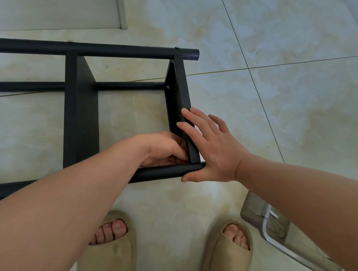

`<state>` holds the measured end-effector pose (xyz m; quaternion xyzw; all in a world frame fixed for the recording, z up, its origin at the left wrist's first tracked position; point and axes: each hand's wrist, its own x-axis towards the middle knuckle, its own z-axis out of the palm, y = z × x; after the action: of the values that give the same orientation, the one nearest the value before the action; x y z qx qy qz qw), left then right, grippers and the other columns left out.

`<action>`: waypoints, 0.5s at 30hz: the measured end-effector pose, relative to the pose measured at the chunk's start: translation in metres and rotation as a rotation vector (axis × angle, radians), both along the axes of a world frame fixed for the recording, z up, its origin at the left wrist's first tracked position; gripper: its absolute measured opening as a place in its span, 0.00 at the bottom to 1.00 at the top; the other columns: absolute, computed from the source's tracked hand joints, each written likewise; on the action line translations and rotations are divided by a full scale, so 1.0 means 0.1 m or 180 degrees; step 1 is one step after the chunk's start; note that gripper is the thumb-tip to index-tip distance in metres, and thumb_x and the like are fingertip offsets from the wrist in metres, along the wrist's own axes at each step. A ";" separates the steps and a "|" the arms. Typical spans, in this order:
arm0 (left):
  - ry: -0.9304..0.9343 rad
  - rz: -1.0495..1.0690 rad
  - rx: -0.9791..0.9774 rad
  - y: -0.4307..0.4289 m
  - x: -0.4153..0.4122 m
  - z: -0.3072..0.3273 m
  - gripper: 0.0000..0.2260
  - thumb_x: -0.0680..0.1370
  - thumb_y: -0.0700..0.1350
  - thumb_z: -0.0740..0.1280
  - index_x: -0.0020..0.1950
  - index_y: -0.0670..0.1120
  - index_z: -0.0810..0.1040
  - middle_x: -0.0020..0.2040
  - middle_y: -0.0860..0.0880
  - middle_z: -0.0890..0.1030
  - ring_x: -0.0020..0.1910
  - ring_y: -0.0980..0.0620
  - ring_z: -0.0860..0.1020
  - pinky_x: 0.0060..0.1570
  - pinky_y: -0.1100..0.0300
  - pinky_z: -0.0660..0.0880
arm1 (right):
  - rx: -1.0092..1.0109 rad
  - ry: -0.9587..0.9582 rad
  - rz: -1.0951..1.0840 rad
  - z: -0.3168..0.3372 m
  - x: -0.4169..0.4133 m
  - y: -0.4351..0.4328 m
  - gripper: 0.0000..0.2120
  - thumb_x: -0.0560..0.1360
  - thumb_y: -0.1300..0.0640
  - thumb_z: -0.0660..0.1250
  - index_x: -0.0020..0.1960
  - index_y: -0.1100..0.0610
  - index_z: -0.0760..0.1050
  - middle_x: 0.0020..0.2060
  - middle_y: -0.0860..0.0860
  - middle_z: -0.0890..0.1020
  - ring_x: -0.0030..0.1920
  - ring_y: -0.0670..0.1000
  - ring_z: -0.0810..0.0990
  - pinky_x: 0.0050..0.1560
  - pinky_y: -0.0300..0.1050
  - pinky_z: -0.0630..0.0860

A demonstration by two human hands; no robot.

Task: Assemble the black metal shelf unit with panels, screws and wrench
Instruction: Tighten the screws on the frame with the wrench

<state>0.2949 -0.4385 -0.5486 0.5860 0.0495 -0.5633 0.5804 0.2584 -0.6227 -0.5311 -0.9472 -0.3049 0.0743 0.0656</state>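
The black metal shelf unit [80, 112] lies on its side on the tiled floor, with round tubes running left to right and two flat panels standing across them. My right hand [212, 148] lies flat with straight fingers against the outer face of the end panel [182, 87], its thumb beside the near tube [161, 172]. My left hand [164, 150] is curled inside the frame at the corner where that panel meets the near tube; what its fingertips pinch is hidden. A screw head [168, 87] shows on the panel's inner face.
My two feet in beige slippers [109, 250] stand just in front of the frame. A clear stool with a metal leg [274, 230] is at the lower right. A pale board [122, 11] lies at the top. A small washer [106, 66] lies on the floor tiles.
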 end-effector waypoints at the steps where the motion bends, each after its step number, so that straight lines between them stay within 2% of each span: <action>1: 0.0017 0.0022 -0.0019 0.00 0.00 -0.01 0.09 0.75 0.27 0.63 0.46 0.39 0.78 0.39 0.41 0.81 0.40 0.45 0.82 0.42 0.55 0.79 | -0.0007 0.0002 0.0000 0.00 0.00 0.00 0.55 0.66 0.20 0.58 0.79 0.58 0.60 0.81 0.56 0.55 0.82 0.57 0.51 0.77 0.64 0.56; 3: 0.0070 0.0057 -0.0050 0.01 -0.02 -0.01 0.09 0.76 0.27 0.62 0.45 0.39 0.78 0.38 0.42 0.81 0.38 0.47 0.82 0.39 0.57 0.78 | -0.0020 0.0003 0.0002 0.00 0.00 0.00 0.56 0.66 0.20 0.58 0.79 0.58 0.60 0.81 0.56 0.54 0.82 0.57 0.51 0.77 0.64 0.55; 7: 0.0059 0.0070 -0.0005 -0.01 -0.04 -0.01 0.07 0.76 0.31 0.64 0.44 0.40 0.80 0.37 0.43 0.82 0.38 0.46 0.82 0.39 0.57 0.78 | -0.0019 -0.0007 0.0000 -0.01 0.00 0.00 0.56 0.66 0.20 0.58 0.80 0.58 0.60 0.81 0.55 0.54 0.82 0.57 0.51 0.77 0.63 0.55; 15: -0.0140 -0.0044 0.0102 -0.01 -0.03 -0.06 0.06 0.75 0.30 0.66 0.47 0.38 0.80 0.43 0.39 0.81 0.44 0.43 0.82 0.50 0.51 0.78 | 0.0010 -0.0014 0.0016 -0.01 0.00 0.00 0.55 0.66 0.20 0.58 0.79 0.59 0.60 0.81 0.56 0.55 0.82 0.57 0.51 0.77 0.64 0.56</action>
<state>0.2917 -0.4392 -0.5542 0.6078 0.0416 -0.5534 0.5680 0.2583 -0.6228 -0.5318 -0.9465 -0.3075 0.0719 0.0663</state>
